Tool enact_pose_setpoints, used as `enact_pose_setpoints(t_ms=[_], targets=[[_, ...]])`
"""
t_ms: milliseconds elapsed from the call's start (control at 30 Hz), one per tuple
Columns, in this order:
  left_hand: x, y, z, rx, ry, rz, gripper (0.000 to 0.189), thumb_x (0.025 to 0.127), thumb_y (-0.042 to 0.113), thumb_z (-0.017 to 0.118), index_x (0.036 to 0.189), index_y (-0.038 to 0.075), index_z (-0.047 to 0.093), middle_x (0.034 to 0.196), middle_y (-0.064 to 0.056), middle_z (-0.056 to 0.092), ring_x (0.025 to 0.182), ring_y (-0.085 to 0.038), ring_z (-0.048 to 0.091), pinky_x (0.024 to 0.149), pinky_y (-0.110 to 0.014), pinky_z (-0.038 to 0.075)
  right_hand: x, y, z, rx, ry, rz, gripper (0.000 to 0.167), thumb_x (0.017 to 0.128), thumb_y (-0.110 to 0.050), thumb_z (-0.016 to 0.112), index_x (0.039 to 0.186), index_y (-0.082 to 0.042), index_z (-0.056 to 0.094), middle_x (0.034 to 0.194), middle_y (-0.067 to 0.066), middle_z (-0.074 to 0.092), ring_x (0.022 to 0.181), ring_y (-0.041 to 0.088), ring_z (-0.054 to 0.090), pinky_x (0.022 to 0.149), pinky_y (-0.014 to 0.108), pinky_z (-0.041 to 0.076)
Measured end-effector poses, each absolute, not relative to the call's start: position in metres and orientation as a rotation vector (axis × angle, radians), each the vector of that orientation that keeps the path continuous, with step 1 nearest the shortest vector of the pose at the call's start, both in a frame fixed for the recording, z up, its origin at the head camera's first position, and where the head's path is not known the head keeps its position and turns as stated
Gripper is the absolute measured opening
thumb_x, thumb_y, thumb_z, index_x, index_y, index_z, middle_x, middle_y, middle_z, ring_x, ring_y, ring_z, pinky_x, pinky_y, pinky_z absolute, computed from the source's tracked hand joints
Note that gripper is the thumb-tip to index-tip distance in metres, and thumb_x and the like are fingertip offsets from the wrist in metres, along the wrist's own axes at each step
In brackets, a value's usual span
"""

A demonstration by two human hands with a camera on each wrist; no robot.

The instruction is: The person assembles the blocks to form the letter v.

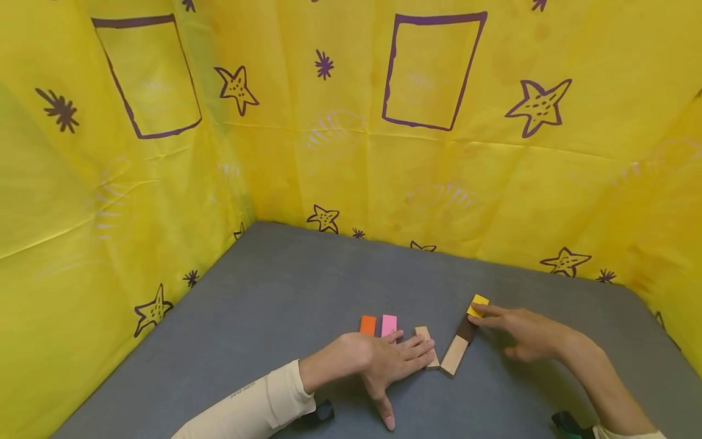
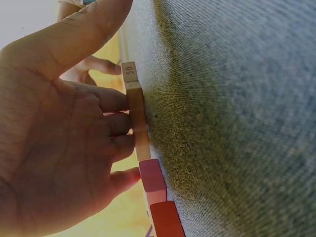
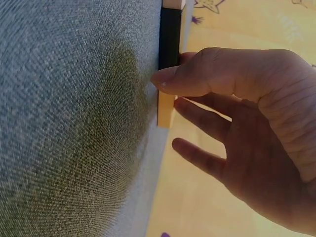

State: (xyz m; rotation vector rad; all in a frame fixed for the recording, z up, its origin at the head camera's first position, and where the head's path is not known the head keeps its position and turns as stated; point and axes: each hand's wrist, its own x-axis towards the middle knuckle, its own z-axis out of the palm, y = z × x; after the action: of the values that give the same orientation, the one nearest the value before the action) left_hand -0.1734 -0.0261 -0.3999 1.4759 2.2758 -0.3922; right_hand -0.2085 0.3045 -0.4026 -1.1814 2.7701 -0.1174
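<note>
Left hand (image 1: 390,361) unclenched, straight fingers touching pale block (image 1: 421,331) beside pink block (image 1: 389,323); right hand (image 1: 529,332) unclenched, fingertip on yellow block (image 1: 481,299).

Yellow cloth walls (image 1: 329,171), marked with dark purple starfish (image 1: 540,108), spiky bursts (image 1: 325,64) and two four-sided outlines (image 1: 440,19), rise along the left, far and right sides of a grey, fabric-textured tabletop (image 1: 307,274); creases (image 1: 526,145) cross the cloth, where pale striped marks (image 1: 452,195) show faintly
</note>
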Motion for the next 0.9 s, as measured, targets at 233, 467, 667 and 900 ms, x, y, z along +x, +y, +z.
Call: enact_pose_setpoints(t_ms=[233,467,667,900], targets=[[-0.173,-0.026,-0.400,1.471,2.278,-0.395,0.133,0.079,0.078,0.072,0.170,0.017,-0.004,0.179,0.001,-0.012,0.166,-0.016,-0.007,0.136,-0.043,0.009,-0.207,0.304,-0.402,-1.118,2.746,-0.156,0.075,0.076,0.000,0.083,0.147,-0.015,0.062,0.157,0.020,0.052,0.132,0.049,0.060,0.093,0.054,0.058],[-0.174,-0.025,-0.400,1.475,2.287,-0.431,0.127,0.082,0.078,0.068,0.170,0.018,-0.002,0.179,0.001,-0.010,0.166,-0.015,-0.007,0.136,-0.043,0.010,-0.205,0.303,-0.400,-1.115,2.756,-0.154,0.073,0.077,-0.001,0.083,0.146,-0.014,0.063,0.157,0.021,0.053,0.132,0.049,0.060,0.095,0.056,0.057],[-0.174,-0.024,-0.396,1.490,2.346,-0.423,0.105,0.093,0.071,0.061,0.170,0.021,0.011,0.179,0.003,0.003,0.166,-0.012,0.003,0.136,-0.042,0.010,-0.206,0.302,-0.397,-1.115,2.749,-0.171,0.070,0.079,0.000,0.081,0.145,-0.012,0.063,0.157,0.022,0.052,0.133,0.051,0.059,0.096,0.058,0.056],[-0.186,-0.032,-0.382,1.515,2.362,-0.203,0.089,0.098,0.058,0.065,0.168,0.027,0.020,0.178,0.002,0.014,0.166,-0.019,0.013,0.136,-0.049,0.010,-0.205,0.299,-0.399,-1.093,2.739,-0.180,0.069,0.080,0.001,0.080,0.145,-0.011,0.063,0.156,0.024,0.052,0.134,0.052,0.058,0.098,0.060,0.055]])
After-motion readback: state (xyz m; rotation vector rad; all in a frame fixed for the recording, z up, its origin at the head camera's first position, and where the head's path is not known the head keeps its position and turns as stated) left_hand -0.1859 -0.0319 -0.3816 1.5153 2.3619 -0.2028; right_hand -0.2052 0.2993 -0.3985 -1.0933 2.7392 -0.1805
